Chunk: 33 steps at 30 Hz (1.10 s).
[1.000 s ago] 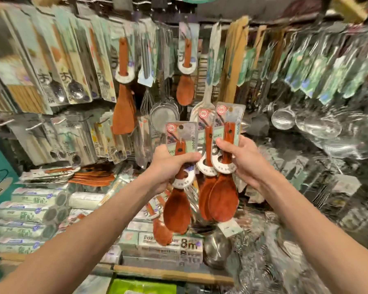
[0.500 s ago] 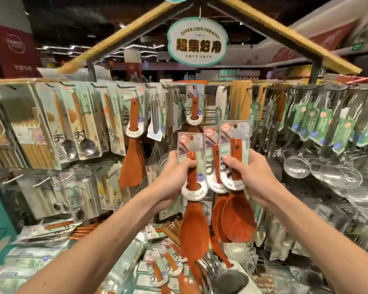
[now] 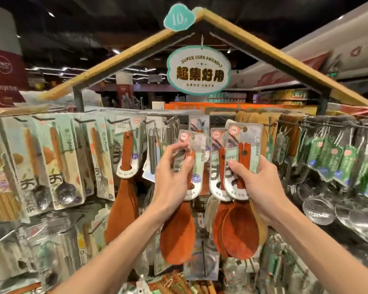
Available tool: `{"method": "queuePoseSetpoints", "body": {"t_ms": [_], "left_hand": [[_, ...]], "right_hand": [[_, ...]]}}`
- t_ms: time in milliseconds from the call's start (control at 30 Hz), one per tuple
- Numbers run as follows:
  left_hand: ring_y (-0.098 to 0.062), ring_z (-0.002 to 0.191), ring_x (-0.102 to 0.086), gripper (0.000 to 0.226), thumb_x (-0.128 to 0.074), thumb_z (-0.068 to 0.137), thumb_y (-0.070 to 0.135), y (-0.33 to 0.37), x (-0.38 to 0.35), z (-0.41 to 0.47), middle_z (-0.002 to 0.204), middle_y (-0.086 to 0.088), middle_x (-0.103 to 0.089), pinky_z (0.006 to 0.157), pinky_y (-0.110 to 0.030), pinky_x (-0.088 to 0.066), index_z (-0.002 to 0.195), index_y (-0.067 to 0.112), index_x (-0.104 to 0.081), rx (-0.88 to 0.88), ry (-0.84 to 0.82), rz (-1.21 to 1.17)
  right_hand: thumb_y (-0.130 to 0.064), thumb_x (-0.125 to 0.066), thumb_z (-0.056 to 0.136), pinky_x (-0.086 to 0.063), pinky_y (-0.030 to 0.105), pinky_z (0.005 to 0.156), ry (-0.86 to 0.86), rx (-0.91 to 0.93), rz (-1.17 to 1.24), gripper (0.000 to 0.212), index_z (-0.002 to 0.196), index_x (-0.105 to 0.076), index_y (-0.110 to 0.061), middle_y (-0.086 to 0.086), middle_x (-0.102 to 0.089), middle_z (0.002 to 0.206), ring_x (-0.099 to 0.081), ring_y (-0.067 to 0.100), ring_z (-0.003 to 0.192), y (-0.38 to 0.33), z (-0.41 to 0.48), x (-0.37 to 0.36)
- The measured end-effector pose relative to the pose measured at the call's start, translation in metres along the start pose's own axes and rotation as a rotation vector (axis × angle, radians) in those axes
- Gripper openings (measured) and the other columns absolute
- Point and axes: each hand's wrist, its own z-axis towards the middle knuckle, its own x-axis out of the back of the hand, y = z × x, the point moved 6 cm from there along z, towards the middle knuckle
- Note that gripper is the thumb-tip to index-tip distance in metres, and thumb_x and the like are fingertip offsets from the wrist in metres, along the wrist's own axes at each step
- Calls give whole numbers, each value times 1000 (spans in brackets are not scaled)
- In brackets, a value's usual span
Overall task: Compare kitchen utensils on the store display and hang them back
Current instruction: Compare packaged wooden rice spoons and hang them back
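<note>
Spoons were in both hands, raised before the top row of the rack [image 3: 327,124]. The left hand [image 3: 174,179] was closed on one carded wooden spoon [image 3: 179,232], thumb and fingers pinching its card at the handle, the card's top hole just below the row. The right hand [image 3: 261,185] was closed on two more carded spoons [image 3: 238,230], overlapped, their bowls hanging side by side just right of the single one. Another spoon [image 3: 123,200] of a similar kind hung on a peg to the left, and ladles [image 3: 319,209] hung well to the right. The comparing looked about done, and the hang-back step seemed to be starting. The next move would call for finding the free peg behind the cards, which was hidden here, lining up one card's hole with its tip, and sliding it on, probably the left spoon first, while the right hand kept its pair clear.
</note>
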Motion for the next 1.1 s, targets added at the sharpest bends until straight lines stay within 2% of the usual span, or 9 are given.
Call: {"method": "queuePoseSetpoints", "body": {"t_ms": [167,400,567,667,733,800,900,1000,1100], "left_hand": [[-6,125,-57,34,-61,99,14,9,-18,23,132,12,-64,104,-45,-51,130,27,-63,-82,12,5],[-4,128,-56,38,-61,100,22,-6,-29,31,137,14,-61,106,-43,-50,138,26,-60,-24,33,27],[13,124,-44,41,-58,102,21,-8,-34,44,140,17,-55,105,-10,-39,143,26,-55,-32,1,150],[11,125,-42,44,-56,102,16,-12,-38,52,141,16,-52,102,-10,-33,146,25,-51,-29,-22,227],[23,107,-47,46,-55,103,14,-13,-41,57,146,10,-51,96,-4,-32,147,24,-48,-18,-38,279],[26,103,-49,48,-54,103,15,-17,-45,64,151,8,-47,106,-15,-36,149,26,-45,16,-54,300],[-17,147,-32,52,-52,104,17,-25,-49,70,157,4,-40,122,-48,-25,152,31,-39,107,-92,333],[-24,152,-23,57,-48,106,16,-25,-54,69,162,5,-31,123,-50,-21,156,35,-29,138,-170,361],[-28,143,-41,68,-51,103,13,-27,-53,66,164,4,-28,114,-53,-39,157,43,-22,195,-263,352]], "right_hand": [[-15,-71,89,-58,40,79,21,60,7,12,100,-66,-18,-5,-77,87,-74,15,82,-3,10,13],[-15,-71,89,-58,50,84,-12,85,-29,10,97,-67,-18,-1,-77,90,-73,20,87,-2,13,13],[-20,-73,88,-56,49,91,-45,83,-46,14,100,-66,-21,-1,-76,98,-73,19,94,-3,16,2],[-15,-72,89,-59,40,85,-52,67,-19,13,100,-66,-20,-2,-77,96,-74,15,89,-4,17,-2],[-13,-71,89,-60,37,82,-52,56,-2,13,99,-66,-20,-2,-77,95,-74,14,87,-5,17,-4],[-12,-71,90,-61,39,83,-54,43,-1,12,98,-66,-20,-1,-77,95,-74,16,87,-5,17,-5],[-12,-71,90,-61,40,83,-51,28,-13,12,97,-66,-22,-1,-77,94,-74,16,86,-4,16,-4],[-11,-70,90,-61,40,83,-59,5,-6,13,97,-66,-22,1,-77,95,-74,17,86,-2,11,-3],[-9,-68,91,-61,40,82,-65,-19,-1,13,97,-66,-20,2,-77,95,-74,19,86,-3,5,0]]}}
